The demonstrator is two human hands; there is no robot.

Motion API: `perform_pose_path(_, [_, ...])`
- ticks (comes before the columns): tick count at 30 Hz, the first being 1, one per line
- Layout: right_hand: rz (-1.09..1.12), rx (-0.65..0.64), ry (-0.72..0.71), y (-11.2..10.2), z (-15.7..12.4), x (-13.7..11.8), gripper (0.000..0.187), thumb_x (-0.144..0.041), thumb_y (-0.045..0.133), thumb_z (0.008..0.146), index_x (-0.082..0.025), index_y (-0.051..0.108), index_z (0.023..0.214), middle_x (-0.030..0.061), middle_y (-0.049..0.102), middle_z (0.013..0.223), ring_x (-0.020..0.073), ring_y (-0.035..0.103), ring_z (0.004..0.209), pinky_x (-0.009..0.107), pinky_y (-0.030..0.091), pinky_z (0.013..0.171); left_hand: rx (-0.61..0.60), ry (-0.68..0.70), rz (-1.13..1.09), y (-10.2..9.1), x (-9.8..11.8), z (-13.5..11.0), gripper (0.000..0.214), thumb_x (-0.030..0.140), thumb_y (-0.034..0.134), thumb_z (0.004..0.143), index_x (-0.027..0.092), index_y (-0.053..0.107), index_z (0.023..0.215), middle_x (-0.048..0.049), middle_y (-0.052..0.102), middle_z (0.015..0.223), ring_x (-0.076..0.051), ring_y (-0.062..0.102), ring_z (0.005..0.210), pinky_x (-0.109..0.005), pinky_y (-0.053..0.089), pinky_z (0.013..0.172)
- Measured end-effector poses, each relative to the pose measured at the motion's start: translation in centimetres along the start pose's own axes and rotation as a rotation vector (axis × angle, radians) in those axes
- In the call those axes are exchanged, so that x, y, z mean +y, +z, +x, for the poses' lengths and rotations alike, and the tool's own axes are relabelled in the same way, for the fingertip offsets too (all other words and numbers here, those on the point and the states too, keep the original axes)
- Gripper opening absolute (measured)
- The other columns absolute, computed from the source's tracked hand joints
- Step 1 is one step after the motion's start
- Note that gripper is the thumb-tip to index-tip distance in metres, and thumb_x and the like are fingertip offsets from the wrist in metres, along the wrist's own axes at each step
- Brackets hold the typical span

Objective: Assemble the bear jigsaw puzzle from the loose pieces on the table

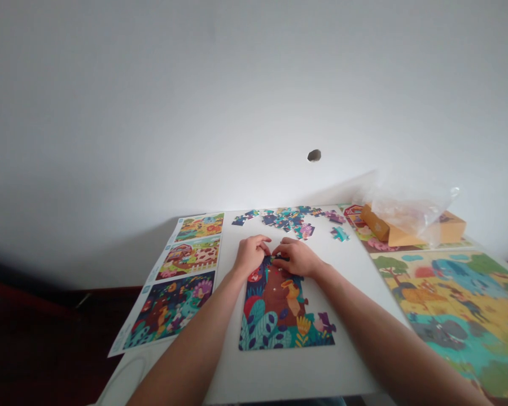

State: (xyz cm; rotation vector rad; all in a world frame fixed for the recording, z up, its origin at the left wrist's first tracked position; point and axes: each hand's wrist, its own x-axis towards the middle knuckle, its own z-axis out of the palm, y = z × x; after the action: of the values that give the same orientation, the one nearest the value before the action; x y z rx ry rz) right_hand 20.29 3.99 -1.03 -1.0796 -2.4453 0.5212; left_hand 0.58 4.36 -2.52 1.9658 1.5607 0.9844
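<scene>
A partly joined jigsaw puzzle (275, 316) lies flat on the white table, showing a brown bear, a fox-like animal and blue-green leaves. At its top edge, my left hand (253, 254) is closed, with curled fingers at the upper left corner. Just beside it, my right hand (297, 258) has bent fingers pressed on a dark jigsaw piece along the same edge. The fingertips of both hands nearly meet there and partly hide that piece. Beyond the hands are several loose jigsaw pieces (285, 219) in a heap, and a teal piece (340, 234) lies apart at their right.
On the left lies a printed picture sheet (190, 262) with three scenes. A finished animal puzzle (457, 316) covers the right side. Behind it, a yellow box (451, 228) and a clear plastic bag (410, 208) rest on a farm picture. A white wall (254, 113) with a hole rises behind the table.
</scene>
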Motion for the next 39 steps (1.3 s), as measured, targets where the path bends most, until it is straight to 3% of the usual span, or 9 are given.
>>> perform_pose_path(12, [-0.006, 0.050, 0.068, -0.2, 0.1, 1.2, 0.010, -0.026, 0.067, 0.085, -0.020, 0.074, 0.090, 0.0039, 0.061, 0.091, 0.0123, 0.060, 0.075, 0.023, 0.043, 0.073, -0.052, 0.038, -0.056, 0.2, 0.1, -0.1, 0.048, -0.002, 0.042, 0.071, 0.018, 0.076, 0.098, 0.0035, 0.077, 0.074, -0.014, 0.073, 0.074, -0.023, 0.054, 0.079])
perform_pose_path(39, [-0.103, 0.074, 0.147, -0.4, 0.2, 0.9, 0.010, -0.026, 0.062, 0.084, -0.018, 0.065, 0.081, 0.0036, 0.062, 0.082, 0.0136, 0.055, 0.072, 0.023, 0.038, 0.067, -0.048, 0.120, -0.032, 0.2, -0.1, -0.2, 0.052, -0.003, 0.042, 0.073, 0.021, 0.075, 0.105, 0.0051, 0.078, 0.077, -0.013, 0.072, 0.078, -0.025, 0.054, 0.085])
